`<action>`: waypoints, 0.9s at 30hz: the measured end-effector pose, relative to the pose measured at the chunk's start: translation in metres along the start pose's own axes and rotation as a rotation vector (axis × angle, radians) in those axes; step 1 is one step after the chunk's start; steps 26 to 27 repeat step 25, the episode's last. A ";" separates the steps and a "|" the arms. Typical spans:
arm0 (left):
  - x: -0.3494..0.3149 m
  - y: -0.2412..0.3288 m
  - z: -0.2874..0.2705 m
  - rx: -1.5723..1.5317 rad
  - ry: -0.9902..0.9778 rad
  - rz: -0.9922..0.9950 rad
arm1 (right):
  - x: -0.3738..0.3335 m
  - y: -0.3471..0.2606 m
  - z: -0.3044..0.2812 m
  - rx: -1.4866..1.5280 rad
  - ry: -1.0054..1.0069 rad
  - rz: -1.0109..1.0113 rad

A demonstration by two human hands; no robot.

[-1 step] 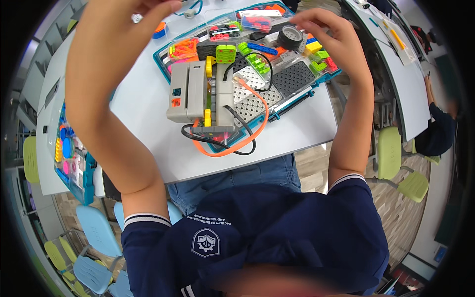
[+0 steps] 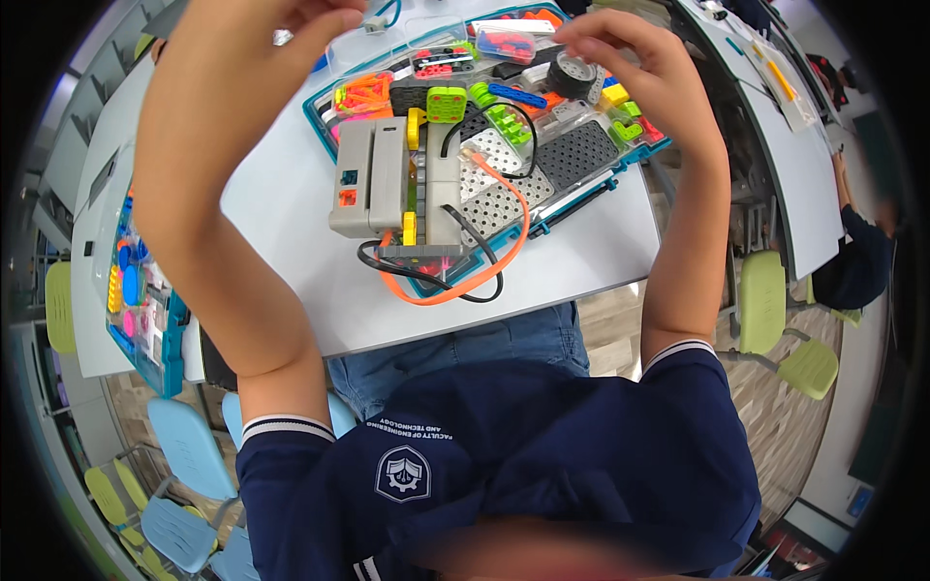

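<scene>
My left hand (image 2: 281,39) is raised at the top edge, partly cut off. Its thumb and a fingertip stand apart, with nothing visible between them, beside a clear plastic box. At the upper right my right hand (image 2: 639,68) hovers with loosely bent, parted fingers and appears to hold nothing. It is nearest a black-and-grey wheel (image 2: 572,73) in the teal parts case (image 2: 639,155). In front of the case's left part stands a grey block-shaped build (image 2: 387,184) with yellow connectors and a lime-green piece (image 2: 447,105). Black and orange cables (image 2: 518,237) loop from it.
The case holds perforated plates (image 2: 576,155), small clear boxes (image 2: 505,45) and a blue beam (image 2: 516,95). A second parts case (image 2: 172,339) lies at the left of the white table (image 2: 291,261). Blue and green chairs stand around. Another person (image 2: 852,252) is at the far right.
Both hands shift slightly: the right one leftward, the left one a little to the right. An orange-and-blue piece beside the left hand is now mostly covered. The build stays in place.
</scene>
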State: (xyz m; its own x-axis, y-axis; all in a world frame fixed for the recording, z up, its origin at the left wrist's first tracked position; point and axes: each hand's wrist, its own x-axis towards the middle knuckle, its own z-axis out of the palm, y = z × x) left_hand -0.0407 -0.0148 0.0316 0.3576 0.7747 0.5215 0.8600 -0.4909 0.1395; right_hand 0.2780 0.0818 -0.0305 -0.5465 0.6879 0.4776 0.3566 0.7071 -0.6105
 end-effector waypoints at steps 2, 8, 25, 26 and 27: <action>0.005 -0.004 0.008 -0.033 -0.069 0.058 | 0.015 -0.022 0.010 0.193 -0.097 0.239; 0.003 -0.002 0.024 -0.074 -0.243 0.015 | 0.043 -0.029 0.047 -0.021 -0.206 -0.249; 0.010 0.004 0.033 -0.253 -0.439 0.060 | 0.019 -0.005 0.061 0.505 -0.352 -0.074; 0.010 0.004 0.033 -0.253 -0.439 0.060 | 0.019 -0.005 0.061 0.505 -0.352 -0.074; 0.010 0.004 0.033 -0.253 -0.439 0.060 | 0.019 -0.005 0.061 0.505 -0.352 -0.074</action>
